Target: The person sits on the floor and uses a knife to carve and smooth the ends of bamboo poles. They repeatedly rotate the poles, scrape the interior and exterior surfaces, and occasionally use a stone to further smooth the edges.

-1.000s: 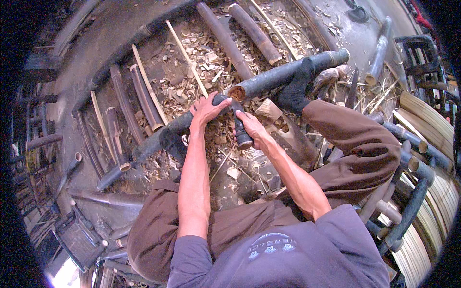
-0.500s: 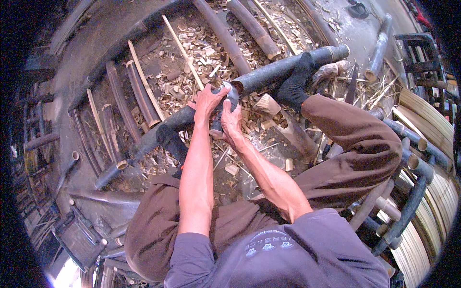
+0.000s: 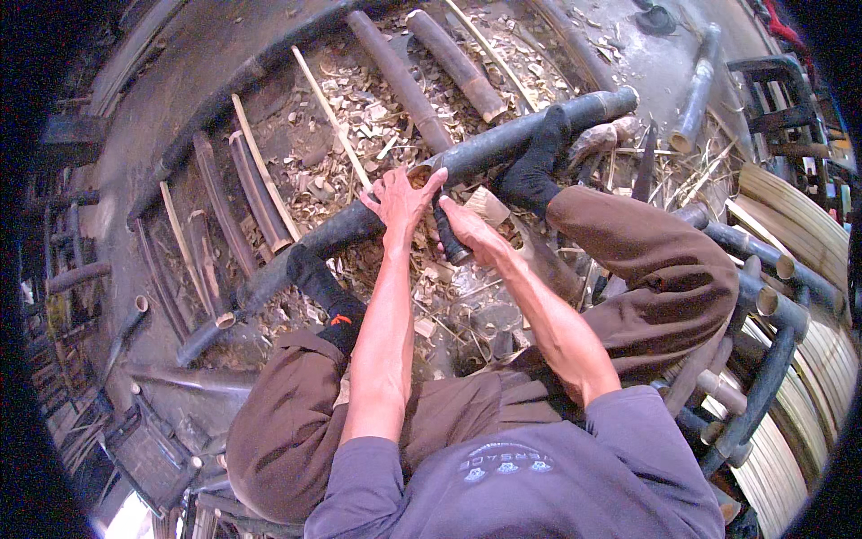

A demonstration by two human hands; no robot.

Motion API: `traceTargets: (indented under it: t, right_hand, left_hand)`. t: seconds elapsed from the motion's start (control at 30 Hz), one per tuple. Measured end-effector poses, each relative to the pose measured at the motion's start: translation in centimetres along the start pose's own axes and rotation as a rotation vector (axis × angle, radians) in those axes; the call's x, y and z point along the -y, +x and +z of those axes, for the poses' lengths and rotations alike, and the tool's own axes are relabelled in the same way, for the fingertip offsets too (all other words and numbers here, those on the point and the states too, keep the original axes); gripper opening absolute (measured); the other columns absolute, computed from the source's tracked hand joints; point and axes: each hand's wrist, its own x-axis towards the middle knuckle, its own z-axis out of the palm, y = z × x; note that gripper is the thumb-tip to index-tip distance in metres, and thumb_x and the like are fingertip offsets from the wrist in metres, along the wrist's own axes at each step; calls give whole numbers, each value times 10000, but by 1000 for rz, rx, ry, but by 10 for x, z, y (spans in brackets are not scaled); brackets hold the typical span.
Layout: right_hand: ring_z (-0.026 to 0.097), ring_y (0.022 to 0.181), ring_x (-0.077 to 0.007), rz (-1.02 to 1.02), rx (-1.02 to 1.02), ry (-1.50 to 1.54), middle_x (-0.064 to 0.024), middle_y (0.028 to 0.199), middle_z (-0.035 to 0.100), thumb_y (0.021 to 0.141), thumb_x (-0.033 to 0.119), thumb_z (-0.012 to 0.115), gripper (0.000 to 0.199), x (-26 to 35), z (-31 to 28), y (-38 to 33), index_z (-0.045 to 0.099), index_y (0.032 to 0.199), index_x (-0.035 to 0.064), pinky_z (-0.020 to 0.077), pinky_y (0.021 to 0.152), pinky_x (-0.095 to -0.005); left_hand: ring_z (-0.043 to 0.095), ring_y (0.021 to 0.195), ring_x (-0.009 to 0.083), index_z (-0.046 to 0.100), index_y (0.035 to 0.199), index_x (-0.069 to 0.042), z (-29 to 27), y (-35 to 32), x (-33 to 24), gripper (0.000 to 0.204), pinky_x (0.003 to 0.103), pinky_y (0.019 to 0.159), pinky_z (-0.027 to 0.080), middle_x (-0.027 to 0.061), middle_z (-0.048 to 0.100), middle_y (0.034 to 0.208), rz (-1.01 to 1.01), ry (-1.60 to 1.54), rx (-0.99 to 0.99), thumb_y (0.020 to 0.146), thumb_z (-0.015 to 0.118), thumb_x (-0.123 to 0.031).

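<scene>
A long dark bamboo pole [image 3: 548, 128] runs diagonally in front of me, with thinner bamboo pieces extending from its far side. My left hand [image 3: 401, 202] lies on it with fingers spread, beside a cut opening in the wall. My right hand [image 3: 473, 226] is closed around a dark cylindrical tool handle [image 3: 456, 244], just right of my left hand. The tool's upper end reaches toward the pole near my left thumb; its working end is hard to make out. My feet in dark socks [image 3: 530, 166] press against the pole on either side of my hands.
Wood chips [image 3: 359, 117] litter the floor between the bamboo pieces. A thick cut bamboo piece [image 3: 548, 260] lies right of my right hand. Pale split strips [image 3: 795, 211] and a dark bamboo frame [image 3: 781, 341] stand at the right. A loose bamboo tube [image 3: 699, 90] lies far right.
My left hand has let go of the tool's upper part and spread its fingers on the pole. My right hand has moved right with the tool, whose shiny end no longer shows clearly.
</scene>
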Motion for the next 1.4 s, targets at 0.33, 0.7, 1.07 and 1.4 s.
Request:
traceTargets:
  t: [0.33, 0.7, 1.07, 1.4]
  right_hand:
    - [584, 528, -177, 294, 94, -370, -54, 667, 635, 974, 507, 332, 545, 47, -37, 19, 646, 868, 75, 495, 470, -357]
    - [542, 504, -145, 608, 491, -429, -35, 650, 560, 940, 586, 406, 555, 84, -74, 64, 546, 853, 56, 491, 468, -329]
    - [542, 653, -105, -247, -134, -35, -5, 812, 594, 856, 388, 691, 395, 9, -35, 22, 584, 1046, 59, 477, 604, -290]
    - [606, 576, -189, -183, -213, 523, -95, 809, 601, 880, 223, 656, 369, -24, 78, 48, 475, 1126, 16, 530, 485, -355]
  left_hand:
    - [331, 1312, 393, 549, 1240, -56, 20, 10, 7, 823, 647, 1079, 5, 173, 481, 1322, -20, 100, -130, 783, 484, -737]
    - [351, 1304, 376, 547, 1248, -45, 25, 11, 5, 750, 663, 1065, 43, 149, 499, 1316, -50, 124, -139, 839, 460, -668]
    - [266, 1405, 266, 405, 1399, -153, -12, 25, 67, 595, 633, 1091, 133, 86, 309, 1513, 220, 175, 105, 943, 394, -536]
    - [217, 1432, 213, 365, 1440, -152, -11, 36, 97, 562, 542, 1125, 95, 71, 316, 1517, 219, -140, 282, 989, 271, -474]
